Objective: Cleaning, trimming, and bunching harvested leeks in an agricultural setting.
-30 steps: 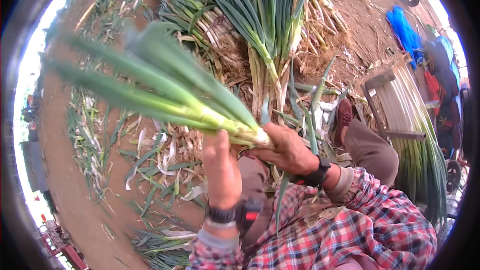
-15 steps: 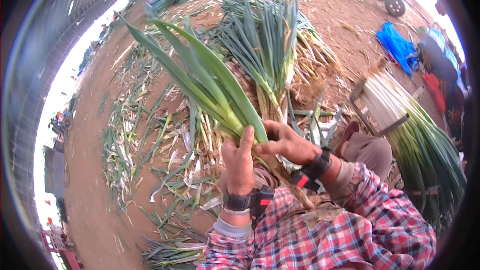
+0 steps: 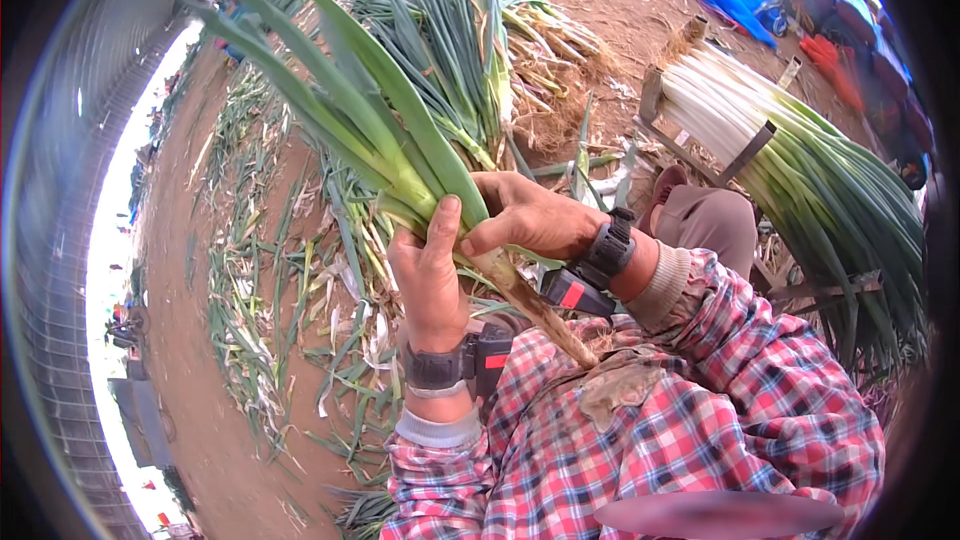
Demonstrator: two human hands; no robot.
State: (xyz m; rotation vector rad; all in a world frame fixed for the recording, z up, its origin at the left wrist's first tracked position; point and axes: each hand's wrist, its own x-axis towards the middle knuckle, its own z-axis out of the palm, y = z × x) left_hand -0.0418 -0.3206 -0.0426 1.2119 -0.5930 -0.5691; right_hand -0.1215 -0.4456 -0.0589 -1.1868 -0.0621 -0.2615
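Loose leaves (image 3: 250,330): strewn over the ground, left of the grip.
Leek (image 3: 405,180): tilted, in both hands; leaves fan up and left of the grip, brownish shaft runs down and right of it to the plaid shirt (image 3: 600,470).
Left hand (image 3: 432,275): grasping the leek where leaves meet shaft, thumb up along the leaf base; other fingers partly hidden.
Leek bunch (image 3: 450,55): beyond the grip, leaves upward.
Right hand (image 3: 535,215): closed about the leek just beside the left, thumb across the shaft's top.
Stacked leeks (image 3: 800,155): right of the grip, white shafts on a rack (image 3: 750,152).
Step in hand: judged to be two-handed work at the leaf base.
Next move: any pull there would call for one hand steadying the shaft.
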